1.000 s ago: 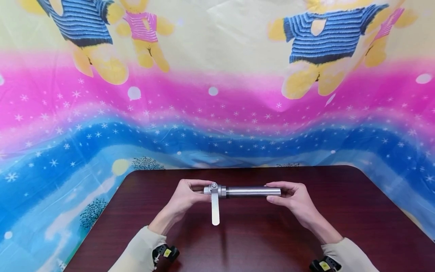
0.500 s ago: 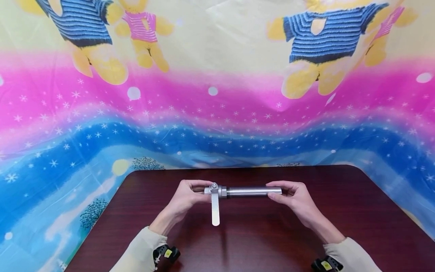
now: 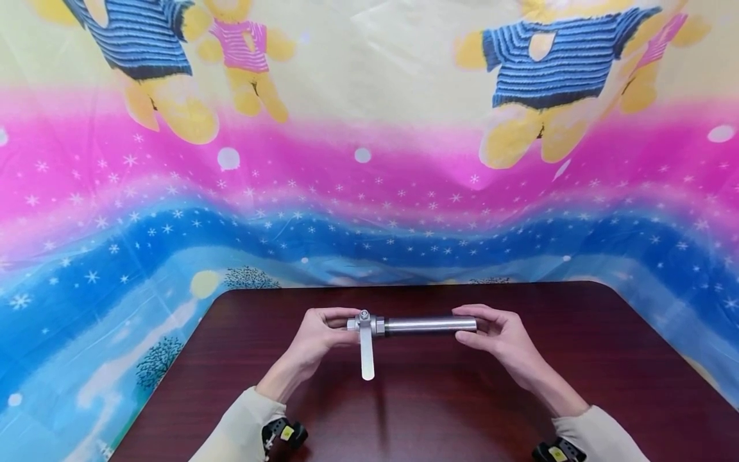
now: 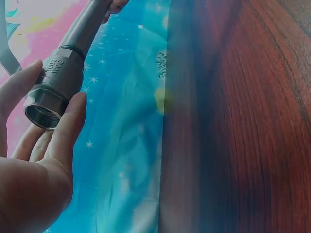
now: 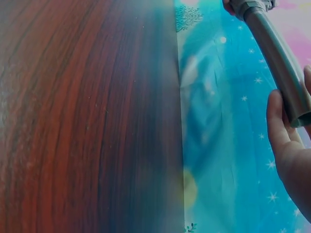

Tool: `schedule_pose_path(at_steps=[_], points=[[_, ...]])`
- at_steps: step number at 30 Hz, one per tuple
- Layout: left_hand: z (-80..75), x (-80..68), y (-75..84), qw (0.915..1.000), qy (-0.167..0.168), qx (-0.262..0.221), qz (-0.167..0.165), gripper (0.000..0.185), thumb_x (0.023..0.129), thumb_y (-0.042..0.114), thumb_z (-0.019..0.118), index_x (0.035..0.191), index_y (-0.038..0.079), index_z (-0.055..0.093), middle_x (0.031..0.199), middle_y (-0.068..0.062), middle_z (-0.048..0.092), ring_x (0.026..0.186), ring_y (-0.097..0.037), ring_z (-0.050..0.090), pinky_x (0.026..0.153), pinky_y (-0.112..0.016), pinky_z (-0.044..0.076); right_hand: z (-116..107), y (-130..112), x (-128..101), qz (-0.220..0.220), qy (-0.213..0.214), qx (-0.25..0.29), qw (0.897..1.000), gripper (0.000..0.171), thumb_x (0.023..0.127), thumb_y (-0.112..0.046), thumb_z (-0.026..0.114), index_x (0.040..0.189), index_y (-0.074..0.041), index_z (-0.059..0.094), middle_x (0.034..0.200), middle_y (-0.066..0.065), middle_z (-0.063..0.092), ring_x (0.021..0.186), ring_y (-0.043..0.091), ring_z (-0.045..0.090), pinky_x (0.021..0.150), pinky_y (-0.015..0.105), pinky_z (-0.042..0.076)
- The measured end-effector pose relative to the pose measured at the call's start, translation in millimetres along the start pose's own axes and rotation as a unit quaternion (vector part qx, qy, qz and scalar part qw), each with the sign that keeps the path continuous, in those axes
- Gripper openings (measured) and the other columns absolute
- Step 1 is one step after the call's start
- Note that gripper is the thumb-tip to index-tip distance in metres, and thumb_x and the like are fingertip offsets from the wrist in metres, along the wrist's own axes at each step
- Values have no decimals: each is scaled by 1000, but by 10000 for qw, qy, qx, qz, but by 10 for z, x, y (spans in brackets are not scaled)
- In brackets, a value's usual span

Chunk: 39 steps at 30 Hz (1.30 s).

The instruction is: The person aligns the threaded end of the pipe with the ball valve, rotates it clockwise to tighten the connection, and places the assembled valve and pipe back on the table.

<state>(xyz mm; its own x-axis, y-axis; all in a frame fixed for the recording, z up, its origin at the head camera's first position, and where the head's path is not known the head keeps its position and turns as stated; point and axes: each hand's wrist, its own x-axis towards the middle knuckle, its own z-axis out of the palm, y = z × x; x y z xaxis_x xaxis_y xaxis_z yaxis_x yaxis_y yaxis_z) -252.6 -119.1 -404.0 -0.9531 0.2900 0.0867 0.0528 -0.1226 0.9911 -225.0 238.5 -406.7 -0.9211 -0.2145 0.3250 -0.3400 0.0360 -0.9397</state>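
Observation:
A metal ball valve (image 3: pixel 364 325) with a flat lever handle (image 3: pixel 367 359) is joined to a smooth steel pipe (image 3: pixel 430 325), held level above the table. My left hand (image 3: pixel 312 339) grips the valve's body at its left end, thumb and fingers on opposite sides. In the left wrist view the valve (image 4: pixel 59 73) shows raised lettering and an open threaded end towards the palm. At the pipe's free end my right hand (image 3: pixel 502 333) pinches it between thumb and fingers. The right wrist view shows the pipe's (image 5: pixel 279 58) hollow end beside the palm.
Below the hands lies a dark reddish wooden table (image 3: pixel 416 410) with rounded far corners. A printed cloth (image 3: pixel 369 192) with bears and snowflakes hangs behind it and along both sides. A small black device (image 3: pixel 283 434) is strapped at each wrist.
The lever's free end has risen slightly in the head view. My right thumb and fingers have shifted a little on the pipe's end; the valve and pipe stay almost in place.

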Motion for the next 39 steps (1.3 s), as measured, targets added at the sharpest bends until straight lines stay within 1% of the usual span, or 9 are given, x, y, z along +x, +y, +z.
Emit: schedule_pose_path(at_steps=[4, 8, 10, 13, 16, 23, 29, 35, 39], points=[[-9, -3, 0, 10000, -4, -34, -8, 47, 79, -11, 80, 126, -12, 71, 107, -19, 77, 91, -18, 75, 81, -38, 63, -27, 9, -22, -85, -183, 62, 9998, 46, 90, 4, 80, 133, 9, 65, 119, 8, 72, 97, 18, 72, 81, 27, 60], [-16, -7, 3, 10000, -35, -62, 30, 48, 79, -11, 81, 126, -12, 71, 106, -19, 78, 93, -18, 75, 79, -34, 63, -33, 27, -22, -168, -191, 12, 9997, 42, 91, 5, 78, 130, 11, 65, 113, 9, 74, 96, 20, 73, 82, 28, 61], [-16, -8, 3, 9999, -42, -94, 26, 48, 79, -11, 80, 126, -12, 70, 106, -19, 77, 93, -19, 75, 80, -36, 63, -33, 33, -16, -138, -176, -14, 9997, 39, 93, 4, 77, 129, 11, 65, 109, 11, 76, 93, 24, 75, 82, 30, 62], [-17, -11, 1, 9999, -17, -157, 4, 49, 80, -12, 79, 128, -12, 69, 108, -20, 77, 92, -20, 76, 82, -39, 63, -30, 33, -6, -49, -179, -107, 9998, 37, 96, 1, 75, 129, 12, 66, 104, 19, 76, 87, 29, 77, 82, 33, 63], [-16, -16, -2, 9997, 36, -257, -26, 50, 81, -12, 78, 129, -13, 68, 109, -21, 76, 90, -21, 76, 82, -41, 64, -31, 30, -3, 55, -225, -175, 9996, 37, 97, -3, 74, 131, 11, 66, 102, 23, 76, 84, 31, 77, 82, 34, 63], [-15, -29, -22, 9993, 48, -365, -13, 50, 81, -14, 76, 130, -15, 66, 108, -20, 76, 87, -21, 77, 82, -41, 64, -52, 39, -12, -66, -507, 173, 9985, 47, 92, 7, 75, 136, 14, 59, 118, 15, 72, 95, 33, 77, 86, 38, 63], [-12, -32, -18, 9992, 91, -379, 24, 51, 80, -14, 76, 130, -15, 66, 108, -21, 76, 88, -21, 77, 82, -42, 64, -61, 31, -5, -34, -434, -206, 9988, 40, 97, 0, 74, 135, 8, 65, 111, 16, 75, 94, 33, 77, 86, 33, 62], [-11, -25, -24, 9993, 103, -370, 11, 50, 81, -14, 75, 130, -14, 67, 108, -20, 76, 89, -20, 76, 82, -41, 64, -60, 24, -1, -173, -521, 113, 9984, 44, 94, 7, 74, 136, 11, 61, 120, 14, 72, 96, 34, 76, 87, 38, 62], [-11, -20, -27, 9993, 82, -361, 4, 49, 82, -14, 75, 130, -13, 67, 109, -20, 76, 90, -21, 77, 86, -47, 62, -59, 11, -5, -131, -492, -57, 9987, 39, 95, 4, 74, 132, 10, 64, 113, 19, 73, 93, 35, 77, 86, 37, 63]])
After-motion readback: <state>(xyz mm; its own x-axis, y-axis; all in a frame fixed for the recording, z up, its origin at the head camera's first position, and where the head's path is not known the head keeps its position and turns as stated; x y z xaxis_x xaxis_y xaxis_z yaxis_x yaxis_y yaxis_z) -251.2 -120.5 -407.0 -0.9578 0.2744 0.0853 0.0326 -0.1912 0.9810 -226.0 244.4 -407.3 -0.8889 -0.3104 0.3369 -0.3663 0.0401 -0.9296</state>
